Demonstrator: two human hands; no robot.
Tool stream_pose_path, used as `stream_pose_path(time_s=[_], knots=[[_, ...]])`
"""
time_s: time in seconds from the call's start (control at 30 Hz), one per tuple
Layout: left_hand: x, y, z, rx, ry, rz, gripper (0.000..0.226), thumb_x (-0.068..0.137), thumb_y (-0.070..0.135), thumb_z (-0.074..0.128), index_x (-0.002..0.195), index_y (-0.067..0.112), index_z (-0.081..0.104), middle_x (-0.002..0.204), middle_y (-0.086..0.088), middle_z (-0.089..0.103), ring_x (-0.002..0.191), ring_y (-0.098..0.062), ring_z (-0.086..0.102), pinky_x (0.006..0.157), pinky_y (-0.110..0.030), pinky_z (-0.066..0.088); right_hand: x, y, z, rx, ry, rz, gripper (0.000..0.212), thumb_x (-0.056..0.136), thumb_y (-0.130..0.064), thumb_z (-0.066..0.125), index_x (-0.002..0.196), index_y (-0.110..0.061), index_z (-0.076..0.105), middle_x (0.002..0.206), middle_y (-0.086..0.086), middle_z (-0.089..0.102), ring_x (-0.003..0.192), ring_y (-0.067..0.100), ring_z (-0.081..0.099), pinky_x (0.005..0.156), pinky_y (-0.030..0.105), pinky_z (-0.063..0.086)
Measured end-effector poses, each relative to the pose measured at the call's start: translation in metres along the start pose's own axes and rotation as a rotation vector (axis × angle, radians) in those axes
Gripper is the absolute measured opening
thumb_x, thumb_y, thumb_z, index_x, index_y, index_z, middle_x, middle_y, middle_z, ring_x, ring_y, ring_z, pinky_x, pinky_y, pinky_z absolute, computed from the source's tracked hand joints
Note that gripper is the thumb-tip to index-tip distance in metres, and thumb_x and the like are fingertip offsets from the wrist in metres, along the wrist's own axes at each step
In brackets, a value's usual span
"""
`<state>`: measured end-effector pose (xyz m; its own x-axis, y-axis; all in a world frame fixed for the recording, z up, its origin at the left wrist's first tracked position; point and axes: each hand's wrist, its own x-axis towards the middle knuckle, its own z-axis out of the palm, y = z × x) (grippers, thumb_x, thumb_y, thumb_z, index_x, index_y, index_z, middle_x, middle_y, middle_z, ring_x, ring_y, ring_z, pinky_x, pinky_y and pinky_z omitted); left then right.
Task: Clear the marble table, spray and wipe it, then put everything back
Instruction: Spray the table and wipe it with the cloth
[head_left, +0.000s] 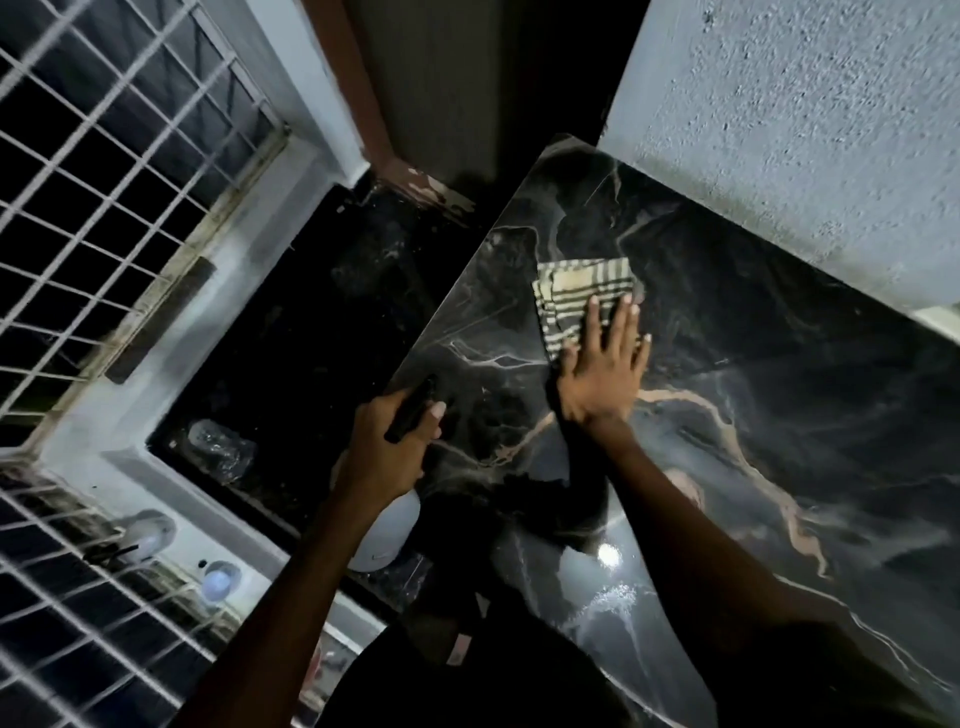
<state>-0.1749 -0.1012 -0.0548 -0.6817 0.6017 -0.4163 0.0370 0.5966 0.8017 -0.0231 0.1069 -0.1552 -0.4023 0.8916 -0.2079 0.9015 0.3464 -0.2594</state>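
The right hand presses flat on the striped cloth, the left hand grips the spray bottle beside it: worktop cleared, wiping underway, putting back remains.

Right hand flat on cloth

The dark, glossy marble desk, veined in white and tan, lies bare apart from a folded cream cloth with dark stripes spread flat near its far left corner. A white spray bottle with a black trigger head is held upright just off the desk's left edge. A bright light reflection shows on the desk's near part.
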Motion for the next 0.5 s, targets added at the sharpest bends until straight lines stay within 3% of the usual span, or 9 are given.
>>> stream_pose_path(time_s=[0.1,0.23,0.33,0.43,0.5], knots=[[-0.018,-0.009,-0.003,0.001,0.013,-0.018,0.02,0.091,0.033,0.066,0.074,0.023,0.069,0.062,0.003,0.069,0.054,-0.015,0.066,0.039,-0.029,0.05,-0.029,-0.042,0.016,-0.003,-0.053,-0.146,0.076,0.098,-0.052,0.034,0.164,-0.022,0.012,0.172,0.015,-0.001,0.159,0.03,-0.002,0.128,0.053,0.004],[-0.038,-0.025,-0.003,0.007,0.037,-0.02,0.022,0.089,0.039,0.066,0.074,0.023,0.07,0.062,-0.004,0.067,0.051,-0.02,0.063,0.045,-0.039,0.053,-0.115,-0.062,0.043,0.019,-0.13,-0.429,0.074,0.099,-0.047,0.043,0.163,-0.02,0.018,0.171,0.016,0.005,0.16,0.029,0.0,0.127,0.054,0.009],[-0.054,-0.029,-0.002,-0.004,0.083,-0.007,0.015,0.089,0.032,0.068,0.074,0.031,0.069,0.062,0.001,0.067,0.052,-0.01,0.064,0.049,-0.037,0.052,-0.176,-0.045,0.053,0.0,-0.179,-0.564,0.07,0.103,-0.047,0.037,0.164,-0.02,0.015,0.172,0.011,0.003,0.16,0.026,-0.003,0.128,0.052,0.009],[-0.071,-0.029,0.0,0.001,0.101,0.034,0.026,0.092,0.017,0.065,0.094,0.043,0.064,0.075,0.016,0.066,0.058,0.004,0.063,0.057,-0.027,0.052,-0.215,-0.007,0.054,-0.052,-0.205,-0.653,0.067,0.105,-0.046,0.033,0.164,-0.019,0.014,0.172,0.011,0.002,0.16,0.026,-0.002,0.126,0.054,0.016],[-0.079,-0.034,0.001,-0.015,0.108,0.044,0.029,0.091,0.017,0.066,0.103,0.043,0.063,0.078,0.016,0.067,0.063,0.002,0.063,0.062,-0.028,0.05,-0.232,0.017,0.053,-0.084,-0.212,-0.675,0.067,0.105,-0.045,0.033,0.164,-0.02,0.014,0.172,0.01,0.002,0.16,0.026,0.001,0.125,0.054,0.019]])
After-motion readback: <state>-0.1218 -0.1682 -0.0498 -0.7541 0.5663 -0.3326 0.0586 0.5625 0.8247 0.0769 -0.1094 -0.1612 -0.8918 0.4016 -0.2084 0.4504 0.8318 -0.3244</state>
